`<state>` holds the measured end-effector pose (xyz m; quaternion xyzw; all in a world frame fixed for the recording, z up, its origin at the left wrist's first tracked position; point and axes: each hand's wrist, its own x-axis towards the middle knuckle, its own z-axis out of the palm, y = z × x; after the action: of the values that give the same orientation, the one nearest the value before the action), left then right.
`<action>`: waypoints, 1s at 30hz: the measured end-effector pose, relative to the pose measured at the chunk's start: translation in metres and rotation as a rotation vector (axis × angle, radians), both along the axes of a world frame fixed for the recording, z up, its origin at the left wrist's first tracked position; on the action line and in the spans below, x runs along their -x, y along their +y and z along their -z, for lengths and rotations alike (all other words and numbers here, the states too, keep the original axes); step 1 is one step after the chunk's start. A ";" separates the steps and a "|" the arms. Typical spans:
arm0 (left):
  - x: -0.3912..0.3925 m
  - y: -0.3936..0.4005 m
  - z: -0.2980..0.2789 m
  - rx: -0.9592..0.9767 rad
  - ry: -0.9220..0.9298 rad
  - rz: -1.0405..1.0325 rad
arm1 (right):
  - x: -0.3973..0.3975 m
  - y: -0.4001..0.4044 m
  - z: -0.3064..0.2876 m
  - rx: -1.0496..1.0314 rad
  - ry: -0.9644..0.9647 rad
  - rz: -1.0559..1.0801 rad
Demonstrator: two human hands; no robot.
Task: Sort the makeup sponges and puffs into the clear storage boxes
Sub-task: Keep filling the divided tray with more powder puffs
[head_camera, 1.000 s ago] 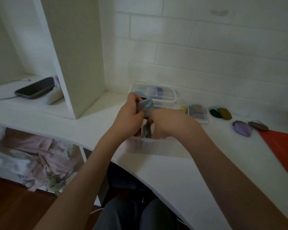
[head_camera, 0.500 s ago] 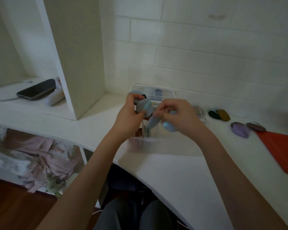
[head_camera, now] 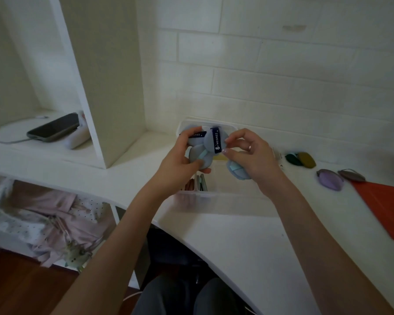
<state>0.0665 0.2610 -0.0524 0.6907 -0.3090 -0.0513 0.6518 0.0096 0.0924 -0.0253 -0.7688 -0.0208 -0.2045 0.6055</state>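
White desk with a curved front edge, set against a white brick wall. Directly on it: a clear storage box at the near centre, holding several thin items standing on edge at its left end; a second clear box behind it by the wall, mostly hidden. To the right, a dark green puff touching an olive puff; further right, a lilac puff beside a grey-brown puff. An orange flat cover lies at the right edge. On the adjoining shelf to the left, a dark phone rests with a cable attached.
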 end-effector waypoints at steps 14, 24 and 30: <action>-0.004 0.001 0.004 -0.099 -0.076 0.020 | -0.003 0.005 -0.011 -0.198 -0.023 0.010; -0.004 0.000 0.004 -0.129 -0.050 0.044 | -0.006 0.008 -0.012 -0.004 0.039 0.082; 0.004 0.001 0.000 -0.055 -0.037 0.035 | -0.003 0.010 -0.011 0.135 0.019 0.104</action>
<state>0.0625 0.2616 -0.0520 0.7039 -0.3313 -0.0584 0.6256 0.0130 0.1028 -0.0141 -0.8099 0.0112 -0.2267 0.5408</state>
